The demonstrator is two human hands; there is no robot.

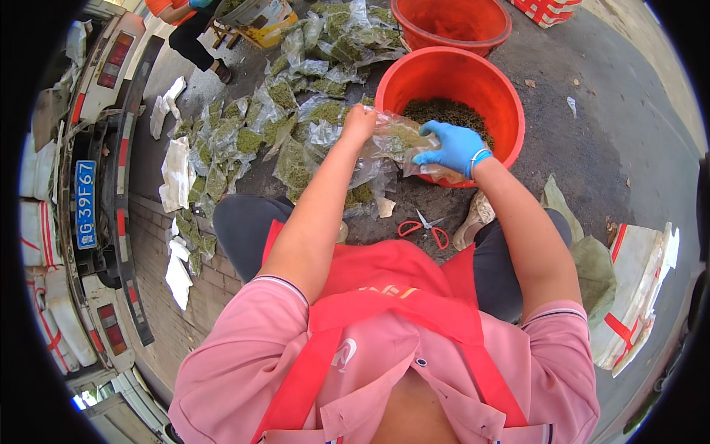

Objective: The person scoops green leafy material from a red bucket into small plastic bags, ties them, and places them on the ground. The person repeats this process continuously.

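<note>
My bare left hand (359, 124) is closed on one end of a clear plastic bag (398, 135). At the bag's other end, my right hand (455, 148), in a blue glove, grips it between thumb and fingers. The bag lies crumpled across the near rim of a red tub (510, 122), with a little greenish stuff showing through its film. Small dark green grains (447, 112) cover the tub's bottom. On the ground between my legs lies a pair of scissors (424, 229) with red handles, its blades apart.
Clear bags of green grains (296, 159) are heaped at left and beyond. A second red tub (451, 18) stands behind the first. White foam pieces (177, 174) lie near a parked vehicle (111, 185). A white box (632, 288) is at right. Another person (196, 41) sits at far left.
</note>
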